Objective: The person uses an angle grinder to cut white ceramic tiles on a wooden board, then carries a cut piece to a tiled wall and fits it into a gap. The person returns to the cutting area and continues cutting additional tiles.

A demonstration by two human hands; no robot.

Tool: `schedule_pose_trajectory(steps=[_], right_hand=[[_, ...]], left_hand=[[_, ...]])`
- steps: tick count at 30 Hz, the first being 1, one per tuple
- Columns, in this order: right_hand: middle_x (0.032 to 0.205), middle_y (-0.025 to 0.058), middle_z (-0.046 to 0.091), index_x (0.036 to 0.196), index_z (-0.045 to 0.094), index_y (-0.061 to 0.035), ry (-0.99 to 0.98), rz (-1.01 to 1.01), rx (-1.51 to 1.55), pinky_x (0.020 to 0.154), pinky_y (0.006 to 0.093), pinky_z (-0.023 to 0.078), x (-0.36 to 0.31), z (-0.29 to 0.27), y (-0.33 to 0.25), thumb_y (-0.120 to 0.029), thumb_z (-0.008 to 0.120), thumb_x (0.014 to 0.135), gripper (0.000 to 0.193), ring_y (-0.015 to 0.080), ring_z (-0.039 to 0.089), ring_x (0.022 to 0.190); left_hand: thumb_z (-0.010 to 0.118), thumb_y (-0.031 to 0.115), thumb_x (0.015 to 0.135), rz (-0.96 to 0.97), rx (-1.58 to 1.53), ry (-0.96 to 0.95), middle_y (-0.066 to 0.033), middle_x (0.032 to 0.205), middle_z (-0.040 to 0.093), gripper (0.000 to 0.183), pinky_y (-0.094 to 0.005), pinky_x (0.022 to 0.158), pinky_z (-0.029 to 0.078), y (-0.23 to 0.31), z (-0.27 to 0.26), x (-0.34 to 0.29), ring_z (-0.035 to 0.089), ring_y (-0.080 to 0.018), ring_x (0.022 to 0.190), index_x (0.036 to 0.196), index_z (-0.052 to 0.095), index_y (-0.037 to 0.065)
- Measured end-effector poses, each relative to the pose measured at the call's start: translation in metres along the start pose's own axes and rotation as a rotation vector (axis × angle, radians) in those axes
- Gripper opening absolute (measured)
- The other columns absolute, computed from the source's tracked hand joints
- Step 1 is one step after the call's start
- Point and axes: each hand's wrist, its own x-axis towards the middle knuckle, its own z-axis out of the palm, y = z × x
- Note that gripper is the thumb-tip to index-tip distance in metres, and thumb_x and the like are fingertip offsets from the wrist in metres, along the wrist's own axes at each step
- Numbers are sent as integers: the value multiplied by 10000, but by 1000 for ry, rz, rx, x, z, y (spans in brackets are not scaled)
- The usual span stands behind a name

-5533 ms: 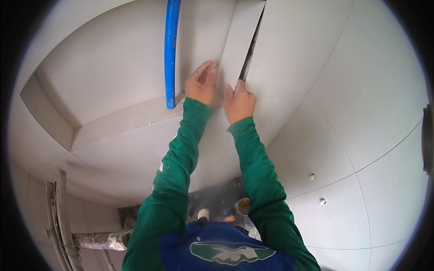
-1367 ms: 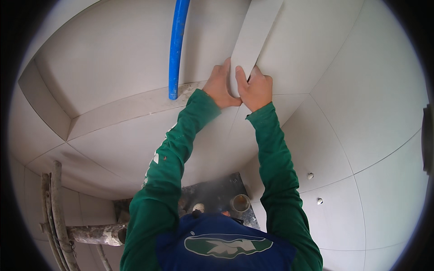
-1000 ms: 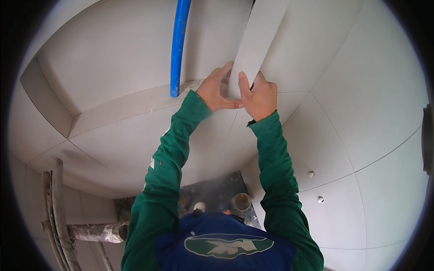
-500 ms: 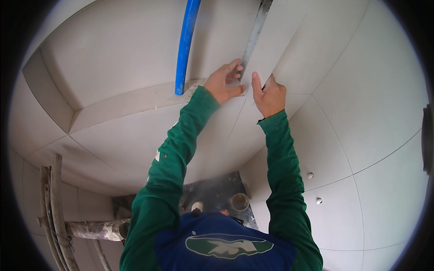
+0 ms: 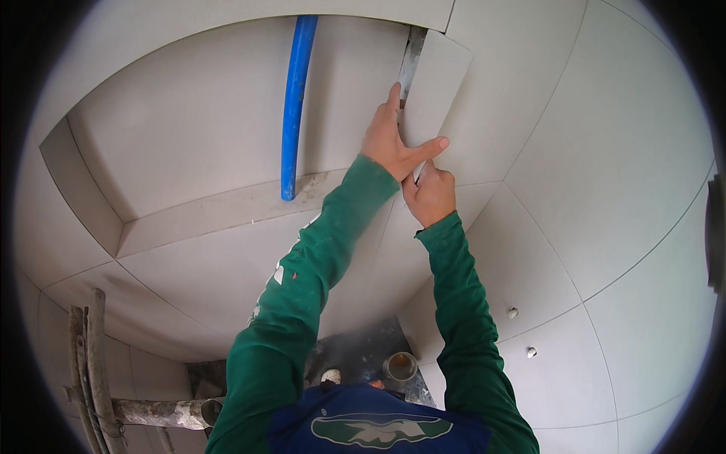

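A narrow pale tile strip [image 5: 439, 87] stands tilted at the right end of the wall niche, over the side gap. My left hand [image 5: 395, 144] grips its lower left edge, thumb laid across the face and index finger stretched up along the side. Just below, my right hand [image 5: 432, 195] is closed on the strip's lower end; its fingertips are partly hidden. Beside the strip's upper left edge, a grey, unfinished band [image 5: 411, 64] of the niche side shows.
A blue pipe [image 5: 296, 113] runs down inside the niche, above its dusty ledge [image 5: 204, 206]. Wooden poles [image 5: 95, 363] are at lower left. Below me, a round container [image 5: 400, 367] sits on a dark, stained surface [image 5: 359, 344]. Two small fittings [image 5: 532, 352] stick out of the right wall.
My left hand has come onto the tile strip, its thumb now over the face. The strip sits lower in view, its top end now visible. My right hand has also shifted lower.
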Motion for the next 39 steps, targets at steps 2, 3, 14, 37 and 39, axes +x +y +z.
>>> schedule_pose_trajectory(steps=[2, 3, 14, 37, 39], right_hand=[[538, 190, 563, 922, 604, 103, -6, 0, 11, 515, 466, 478, 1, -2, -1, -117, 699, 871, 245, 401, 590, 504], [537, 190, 563, 929, 605, 105, -4, -8, 13, 517, 466, 478, 2, -2, -1, -115, 698, 872, 246, 400, 592, 505], [539, 189, 564, 875, 582, 86, -38, -8, 48, 529, 471, 477, 4, -11, -6, -126, 700, 880, 242, 406, 593, 515], [636, 188, 665, 889, 658, -45, -122, 184, -393, 587, 523, 525, 26, 5, -25, -332, 706, 881, 291, 403, 675, 620], [630, 182, 664, 875, 658, -52, -115, 194, -420, 586, 526, 523, 25, 6, -22, -341, 703, 886, 293, 401, 673, 612]], left_hand=[[891, 412, 739, 0, 40, 1, -252, 1370, 543, 1110, -411, 1039, 497, 3, 0, 2, 589, -359, 1240, 1562, 303, -45], [888, 410, 740, -7, 61, -6, -247, 1340, 557, 1085, -408, 1029, 503, 4, 0, 2, 595, -353, 1224, 1550, 331, -48], [855, 442, 745, -32, 116, 37, -224, 1200, 597, 1022, -402, 962, 520, 9, 4, 4, 625, -336, 1115, 1500, 410, -83], [836, 446, 787, -57, 152, 115, -208, 1275, 594, 954, -372, 1017, 486, -19, -1, 27, 603, -325, 1165, 1483, 451, -83], [833, 446, 794, -78, 163, 95, -208, 1281, 594, 950, -371, 1023, 482, -17, 0, 28, 601, -321, 1172, 1483, 451, -84]])
